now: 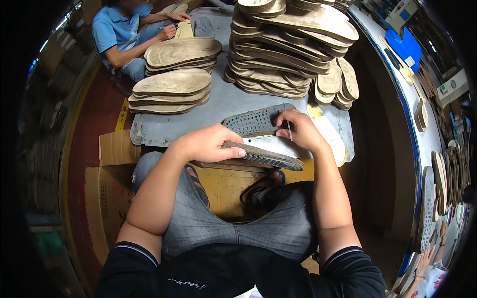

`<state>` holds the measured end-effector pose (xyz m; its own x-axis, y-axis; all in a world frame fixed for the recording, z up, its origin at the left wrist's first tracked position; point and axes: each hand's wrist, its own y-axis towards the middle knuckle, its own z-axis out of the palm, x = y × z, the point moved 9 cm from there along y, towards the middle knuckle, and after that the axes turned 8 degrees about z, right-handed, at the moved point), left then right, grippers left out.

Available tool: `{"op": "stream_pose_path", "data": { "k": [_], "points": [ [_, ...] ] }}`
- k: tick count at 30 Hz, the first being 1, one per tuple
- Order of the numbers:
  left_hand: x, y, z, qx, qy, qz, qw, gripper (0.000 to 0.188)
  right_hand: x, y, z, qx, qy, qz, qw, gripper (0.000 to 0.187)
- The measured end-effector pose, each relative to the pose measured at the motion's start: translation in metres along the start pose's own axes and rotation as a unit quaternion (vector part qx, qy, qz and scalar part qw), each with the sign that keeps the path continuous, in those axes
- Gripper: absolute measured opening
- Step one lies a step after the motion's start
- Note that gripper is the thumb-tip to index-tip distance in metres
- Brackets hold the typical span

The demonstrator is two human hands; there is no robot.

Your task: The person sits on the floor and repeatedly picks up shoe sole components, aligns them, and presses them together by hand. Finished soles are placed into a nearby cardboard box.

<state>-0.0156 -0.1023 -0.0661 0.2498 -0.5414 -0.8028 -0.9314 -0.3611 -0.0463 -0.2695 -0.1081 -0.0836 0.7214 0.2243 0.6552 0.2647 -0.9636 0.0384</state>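
My left hand [208,143] grips a brown shoe sole [268,157] by one end, above my lap at the table's near edge. Its dark, hole-dotted underside partly shows. Between the fingers of my right hand [304,130] is a slim pen [290,130], pale with a bluish upper end. That hand is over the right end of a second sole [248,122], which lies on the table with its grid of holes facing up. Whether the fingers touch this sole I cannot tell. Beside the right wrist lies a pale sole-shaped template [329,136].
Tall stacks of soles [293,54] rise at the table's far side, with lower stacks [171,89] at left. Across the grey table [218,102], a person in blue [119,37] handles a yellowish piece. A cardboard box [112,198] stands left; a white bench [397,89] runs along the right.
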Motion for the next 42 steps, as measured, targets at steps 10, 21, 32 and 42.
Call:
{"op": "stream_pose_path", "data": {
  "k": [10, 21, 32, 42],
  "points": [
    [0.020, 0.003, 0.005, -0.050, -0.012, -0.005, 0.999, 0.043, 0.004, 0.018, 0.025, -0.073, 0.015, 0.018, 0.997, 0.045],
    [0.031, -0.018, -0.058, -0.142, -0.137, 0.029, 0.980, 0.048, -0.032, 0.001, 0.019, -0.091, 0.026, 0.020, 0.995, 0.054],
    [0.063, 0.005, -0.061, -0.248, -0.217, -0.067, 0.942, 0.037, 0.009, -0.026, 0.002, 0.061, -0.068, 0.054, 0.994, 0.051],
    [0.101, 0.072, -0.085, -0.294, -0.066, -0.141, 0.943, 0.055, -0.015, -0.062, -0.082, -0.028, 0.003, 0.092, 0.995, 0.028]
  ]
}}
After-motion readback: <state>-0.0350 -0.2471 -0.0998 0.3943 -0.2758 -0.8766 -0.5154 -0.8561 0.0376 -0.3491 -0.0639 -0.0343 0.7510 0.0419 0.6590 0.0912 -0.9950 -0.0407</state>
